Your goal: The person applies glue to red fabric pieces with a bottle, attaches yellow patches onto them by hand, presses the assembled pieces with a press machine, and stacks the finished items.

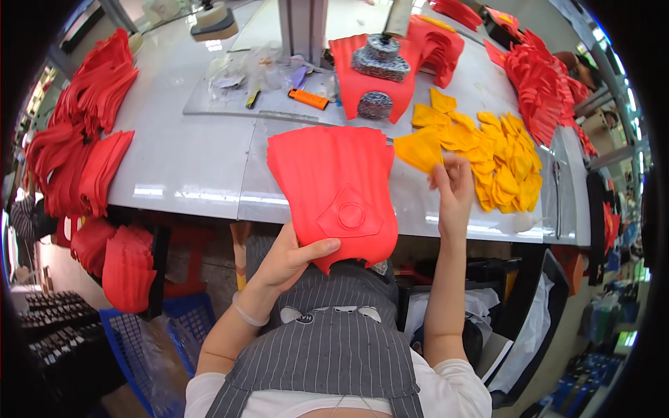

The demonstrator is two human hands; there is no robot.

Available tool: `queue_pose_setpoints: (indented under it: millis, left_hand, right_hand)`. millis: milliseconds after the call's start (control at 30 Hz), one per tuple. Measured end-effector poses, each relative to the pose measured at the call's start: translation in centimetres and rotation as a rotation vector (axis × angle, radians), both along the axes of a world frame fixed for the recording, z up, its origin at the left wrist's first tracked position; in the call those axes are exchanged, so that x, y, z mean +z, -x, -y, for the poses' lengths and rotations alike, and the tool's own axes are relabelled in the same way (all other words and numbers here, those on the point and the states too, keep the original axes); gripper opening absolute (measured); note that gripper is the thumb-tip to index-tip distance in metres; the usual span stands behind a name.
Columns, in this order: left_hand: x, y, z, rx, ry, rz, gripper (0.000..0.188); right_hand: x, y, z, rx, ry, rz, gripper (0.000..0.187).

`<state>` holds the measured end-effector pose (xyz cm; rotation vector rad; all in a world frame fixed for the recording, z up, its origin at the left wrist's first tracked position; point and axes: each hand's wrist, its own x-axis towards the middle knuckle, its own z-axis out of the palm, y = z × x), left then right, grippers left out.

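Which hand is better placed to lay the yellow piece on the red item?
Probably the right hand: it holds the yellow piece just right of the red item, which the left hand holds.

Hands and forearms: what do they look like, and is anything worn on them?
The left hand and right hand are ungloved. A thin, pale band circles the left wrist; none shows on the right. The forearms are uncovered, below short white sleeves. No cables show on either.
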<state>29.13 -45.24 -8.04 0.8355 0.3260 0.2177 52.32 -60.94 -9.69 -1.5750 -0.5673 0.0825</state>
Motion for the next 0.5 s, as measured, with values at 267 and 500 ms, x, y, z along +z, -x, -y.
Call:
queue_pose_setpoints:
  millis: [267, 500]
  left_hand:
    - [-0.4, 0.3, -0.1, -0.034, -0.063, 0.016, 0.050]
    - [-0.4, 0.4, 0.0, -0.082, -0.101, 0.054, 0.049]
  right_hand:
    - [4.3, 8.7, -0.7, 0.493, -0.069, -0.511, 0.024]
    - [4.7, 8.5, -0.4, 0.531, 0.070, -0.458, 0.026]
